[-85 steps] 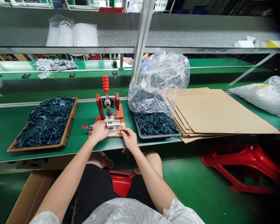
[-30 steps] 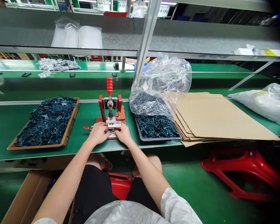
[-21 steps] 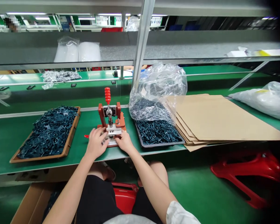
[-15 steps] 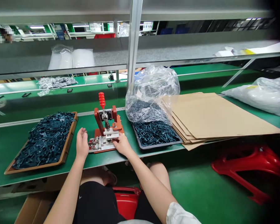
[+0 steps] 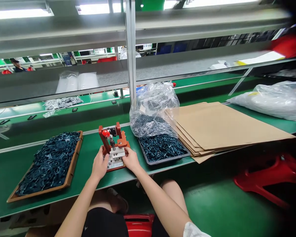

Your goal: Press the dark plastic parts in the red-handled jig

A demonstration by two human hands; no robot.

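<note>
Green workbench [image 5: 86, 164] runs before us, and near its front edge we grip the red toggle press [image 5: 122, 138] from both sides, left hand [image 5: 100, 166] and right hand [image 5: 131, 160] close together on its base. Wooden tray [image 5: 75, 154] of dark parts lies left; black tray [image 5: 167, 159], plastic bag [image 5: 153, 105] and cardboard sheets [image 5: 219, 128] lie right.
</note>
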